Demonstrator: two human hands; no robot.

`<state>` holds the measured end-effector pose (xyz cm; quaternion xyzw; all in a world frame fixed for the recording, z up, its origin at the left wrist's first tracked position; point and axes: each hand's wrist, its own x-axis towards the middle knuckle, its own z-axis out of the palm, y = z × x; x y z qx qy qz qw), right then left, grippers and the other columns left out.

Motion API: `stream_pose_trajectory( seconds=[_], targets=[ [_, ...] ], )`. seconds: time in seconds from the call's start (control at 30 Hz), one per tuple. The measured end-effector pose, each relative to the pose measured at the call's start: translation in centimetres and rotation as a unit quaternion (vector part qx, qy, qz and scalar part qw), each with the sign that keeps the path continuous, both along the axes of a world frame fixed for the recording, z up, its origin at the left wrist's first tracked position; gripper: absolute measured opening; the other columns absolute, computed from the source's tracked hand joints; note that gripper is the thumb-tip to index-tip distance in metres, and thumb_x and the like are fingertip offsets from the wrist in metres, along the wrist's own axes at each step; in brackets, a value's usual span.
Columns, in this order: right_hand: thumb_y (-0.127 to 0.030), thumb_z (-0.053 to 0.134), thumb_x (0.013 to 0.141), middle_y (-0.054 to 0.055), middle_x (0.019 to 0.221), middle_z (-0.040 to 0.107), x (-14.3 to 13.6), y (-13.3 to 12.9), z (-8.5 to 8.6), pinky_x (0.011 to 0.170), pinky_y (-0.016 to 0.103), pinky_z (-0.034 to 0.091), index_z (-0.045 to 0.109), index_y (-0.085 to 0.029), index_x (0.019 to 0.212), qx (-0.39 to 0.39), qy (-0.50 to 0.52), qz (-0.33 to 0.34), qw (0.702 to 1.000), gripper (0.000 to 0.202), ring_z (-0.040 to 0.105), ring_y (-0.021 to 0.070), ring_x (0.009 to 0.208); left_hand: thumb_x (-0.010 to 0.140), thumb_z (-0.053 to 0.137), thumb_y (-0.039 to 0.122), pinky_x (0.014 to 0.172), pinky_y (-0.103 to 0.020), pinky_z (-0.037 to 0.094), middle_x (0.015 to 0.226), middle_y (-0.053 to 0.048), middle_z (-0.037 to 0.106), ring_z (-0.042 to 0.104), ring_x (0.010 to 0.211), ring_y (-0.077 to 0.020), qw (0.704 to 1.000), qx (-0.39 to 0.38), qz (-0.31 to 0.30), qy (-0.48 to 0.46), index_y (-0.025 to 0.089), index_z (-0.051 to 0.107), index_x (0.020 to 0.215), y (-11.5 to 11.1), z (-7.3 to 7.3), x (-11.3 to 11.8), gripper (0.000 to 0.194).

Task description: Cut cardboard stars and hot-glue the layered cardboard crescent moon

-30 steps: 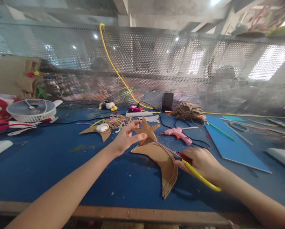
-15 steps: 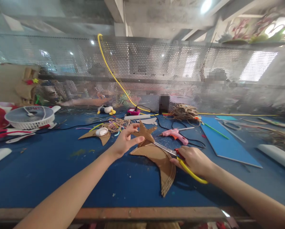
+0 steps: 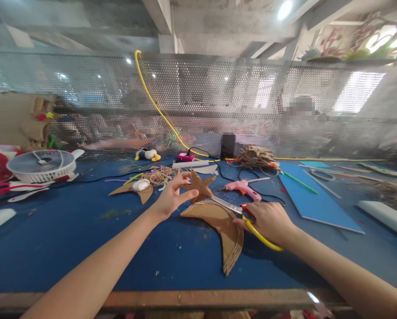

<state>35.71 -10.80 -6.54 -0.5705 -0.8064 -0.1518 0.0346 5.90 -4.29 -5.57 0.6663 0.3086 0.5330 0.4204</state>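
Note:
Between the thumb and fingers of my left hand [image 3: 177, 193] is a brown cardboard star [image 3: 201, 185], held above the blue table. My right hand [image 3: 268, 221] grips a pair of scissors [image 3: 263, 239] with red and yellow handles. The metal blades point left and their tips meet the star's lower right edge. Below the star and blades lies a stack of crescent-shaped cardboard pieces [image 3: 223, 226]. A pink glue gun [image 3: 243, 188] rests just beyond my right hand.
Blue board [image 3: 318, 195] lies right, with a white block [image 3: 384, 212] nearer the edge. A twine bundle [image 3: 256, 157] sits behind the glue gun. Farther left are another cardboard crescent [image 3: 122, 189] and a white round basket [image 3: 40, 170]. A perforated metal screen [image 3: 198, 97] spans the back.
The scissors and my right hand have shifted slightly left, with the handles a little closer together. The star has turned slightly in my left hand.

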Motion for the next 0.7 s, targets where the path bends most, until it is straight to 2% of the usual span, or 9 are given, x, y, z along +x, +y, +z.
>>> stream_pose_trajectory(
  seconds=[0.23, 0.4, 0.47, 0.53, 0.6, 0.63, 0.7],
  targets=[
    [-0.060, 0.047, 0.097, 0.010, 0.076, 0.075, 0.0, 0.5, 0.0, 0.058, 0.032, 0.033, 0.066, -0.019, 0.075, -0.040, 0.012, 0.019, 0.999, 0.051, 0.072, 0.0257, 0.071, 0.073, 0.080, 0.046, 0.113, -0.046, 0.039, 0.133, -0.008, 0.063, 0.053, 0.132, -0.0301, 0.997, 0.003, 0.033, 0.068, 0.023, 0.072, 0.090, 0.5, -0.3, -0.1, 0.030],
    [-0.064, 0.044, 0.097, 0.011, 0.076, 0.076, -0.2, 0.5, 0.3, 0.057, 0.032, 0.035, 0.068, -0.020, 0.073, -0.038, 0.005, -0.026, 0.999, 0.055, 0.073, 0.0272, 0.072, 0.079, 0.072, 0.050, 0.099, -0.045, 0.049, 0.126, -0.009, 0.069, 0.062, 0.118, -0.0297, 0.981, 0.004, 0.109, 0.159, 0.024, 0.070, 0.109, 0.9, -0.7, -0.1, 0.039],
    [-0.065, 0.042, 0.097, 0.011, 0.076, 0.076, -0.3, 0.5, 0.3, 0.057, 0.032, 0.036, 0.069, -0.020, 0.073, -0.038, -0.003, -0.038, 0.999, 0.057, 0.073, 0.0281, 0.071, 0.081, 0.072, 0.050, 0.097, -0.044, 0.050, 0.130, -0.010, 0.066, 0.062, 0.118, -0.0288, 0.969, 0.055, 0.153, 0.184, 0.025, 0.064, 0.119, 1.0, -0.8, 0.0, 0.047],
    [-0.065, 0.041, 0.097, 0.012, 0.077, 0.076, -0.4, 0.4, 0.1, 0.058, 0.032, 0.038, 0.070, -0.020, 0.075, -0.036, -0.010, -0.039, 0.999, 0.058, 0.074, 0.0287, 0.072, 0.076, 0.078, 0.051, 0.102, -0.047, 0.048, 0.137, -0.012, 0.060, 0.057, 0.123, -0.0305, 0.949, 0.135, 0.196, 0.208, 0.025, 0.056, 0.130, 0.9, -1.0, 0.1, 0.064],
    [-0.066, 0.042, 0.097, 0.012, 0.079, 0.077, -0.5, 0.4, 0.0, 0.059, 0.032, 0.039, 0.071, -0.020, 0.078, -0.030, -0.012, -0.039, 0.999, 0.057, 0.074, 0.0293, 0.073, 0.068, 0.085, 0.051, 0.108, -0.052, 0.043, 0.136, -0.014, 0.058, 0.053, 0.127, -0.0332, 0.921, 0.206, 0.228, 0.240, 0.023, 0.055, 0.129, 0.8, -1.2, 0.3, 0.073],
    [-0.066, 0.042, 0.096, 0.012, 0.080, 0.077, -0.6, 0.3, 0.0, 0.059, 0.033, 0.039, 0.071, -0.020, 0.079, -0.029, -0.011, -0.040, 0.999, 0.057, 0.074, 0.0296, 0.074, 0.067, 0.086, 0.050, 0.109, -0.053, 0.041, 0.133, -0.014, 0.059, 0.053, 0.126, -0.0338, 0.908, 0.231, 0.239, 0.257, 0.022, 0.056, 0.124, 0.8, -1.2, 0.4, 0.070],
    [-0.066, 0.042, 0.096, 0.012, 0.079, 0.077, -0.7, 0.3, 0.0, 0.059, 0.033, 0.039, 0.071, -0.020, 0.079, -0.031, -0.011, -0.047, 0.998, 0.058, 0.074, 0.0303, 0.074, 0.072, 0.082, 0.046, 0.108, -0.053, 0.042, 0.125, -0.013, 0.061, 0.055, 0.122, -0.0332, 0.884, 0.265, 0.258, 0.286, 0.021, 0.060, 0.109, 0.6, -1.2, 0.5, 0.050]
  ],
)
